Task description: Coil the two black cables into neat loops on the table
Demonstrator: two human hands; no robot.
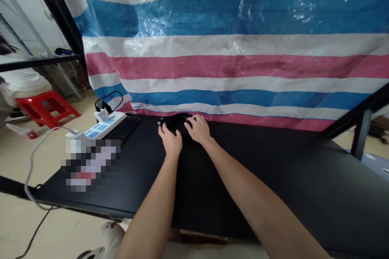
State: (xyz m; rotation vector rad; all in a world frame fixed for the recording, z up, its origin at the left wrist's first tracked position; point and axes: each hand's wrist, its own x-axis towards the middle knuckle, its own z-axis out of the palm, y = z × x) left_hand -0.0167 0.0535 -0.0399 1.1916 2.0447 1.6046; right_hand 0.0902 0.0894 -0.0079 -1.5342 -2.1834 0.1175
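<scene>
A coiled black cable (178,120) lies at the back of the black tabletop, close to the striped sheet. Its small light-tipped plugs (159,123) stick out at the coil's left. My left hand (170,141) grips the coil's near left side, thumb and fingers apart around the strands. On the right side, my right hand (199,128) has its fingers curled over the coil. The dark strands blend with the tabletop, so part of the coil and some fingertips are hard to make out.
A white power strip (105,125) with plugged-in chargers stands at the left, beside a dark phone-like slab (129,127). A grey cord (32,162) hangs over the left edge. The striped sheet (231,66) closes off the back. A person sits on a red stool (45,105) beyond.
</scene>
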